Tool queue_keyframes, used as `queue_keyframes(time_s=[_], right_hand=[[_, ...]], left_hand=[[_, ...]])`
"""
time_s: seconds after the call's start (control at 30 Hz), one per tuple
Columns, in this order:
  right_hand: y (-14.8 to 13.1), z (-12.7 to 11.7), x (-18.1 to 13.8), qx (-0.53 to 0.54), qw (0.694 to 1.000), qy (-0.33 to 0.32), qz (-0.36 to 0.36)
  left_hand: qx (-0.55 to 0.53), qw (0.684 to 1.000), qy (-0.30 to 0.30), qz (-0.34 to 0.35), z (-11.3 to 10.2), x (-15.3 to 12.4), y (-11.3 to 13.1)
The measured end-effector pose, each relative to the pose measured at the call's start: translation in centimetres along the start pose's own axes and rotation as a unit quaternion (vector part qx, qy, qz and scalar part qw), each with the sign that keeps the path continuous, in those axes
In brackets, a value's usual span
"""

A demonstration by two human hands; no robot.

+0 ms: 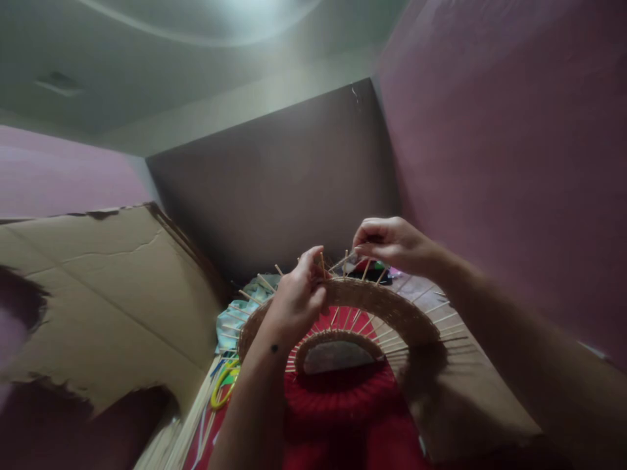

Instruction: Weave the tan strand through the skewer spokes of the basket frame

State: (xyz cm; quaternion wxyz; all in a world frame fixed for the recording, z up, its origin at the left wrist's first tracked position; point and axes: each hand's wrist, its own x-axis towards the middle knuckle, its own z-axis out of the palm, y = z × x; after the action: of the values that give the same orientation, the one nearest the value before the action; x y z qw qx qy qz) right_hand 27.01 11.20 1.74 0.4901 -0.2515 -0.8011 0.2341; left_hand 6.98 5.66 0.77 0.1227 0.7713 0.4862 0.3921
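A round woven basket piece [386, 310] of tan cane, with thin spokes sticking out past its rim, is held up in front of me over a red cloth [353, 405]. My left hand [296, 300] grips the woven rim at its upper left. My right hand [392, 243] pinches a thin cane strand [343, 261] just above the rim's top, fingers closed on it. The basket's lower part is hidden behind my left forearm.
A torn sheet of brown cardboard [98, 294] leans at the left. Yellow and green plastic loops [224, 382] and a bundle of pale sticks [189, 418] lie below it. Pink walls [514, 163] close in on the right, a dark panel [284, 176] behind.
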Motion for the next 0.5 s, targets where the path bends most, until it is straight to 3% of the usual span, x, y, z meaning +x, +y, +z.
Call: queue_keyframes(time_s=[0.1,0.2,0.5], right_hand=[[0.1,-0.4,-0.1,0.004,0.996,-0.021,0.085],[-0.2,-0.4,-0.1,-0.005,0.992,-0.029,0.124],[-0.7,-0.5,-0.4,-0.007,0.993,-0.065,0.101]], left_hand=[[0.034,0.999,0.006,0.015,-0.1,-0.1,0.1],[0.064,0.998,0.016,0.017,-0.1,-0.2,0.5],[0.173,0.983,0.061,0.019,0.6,0.1,1.3]])
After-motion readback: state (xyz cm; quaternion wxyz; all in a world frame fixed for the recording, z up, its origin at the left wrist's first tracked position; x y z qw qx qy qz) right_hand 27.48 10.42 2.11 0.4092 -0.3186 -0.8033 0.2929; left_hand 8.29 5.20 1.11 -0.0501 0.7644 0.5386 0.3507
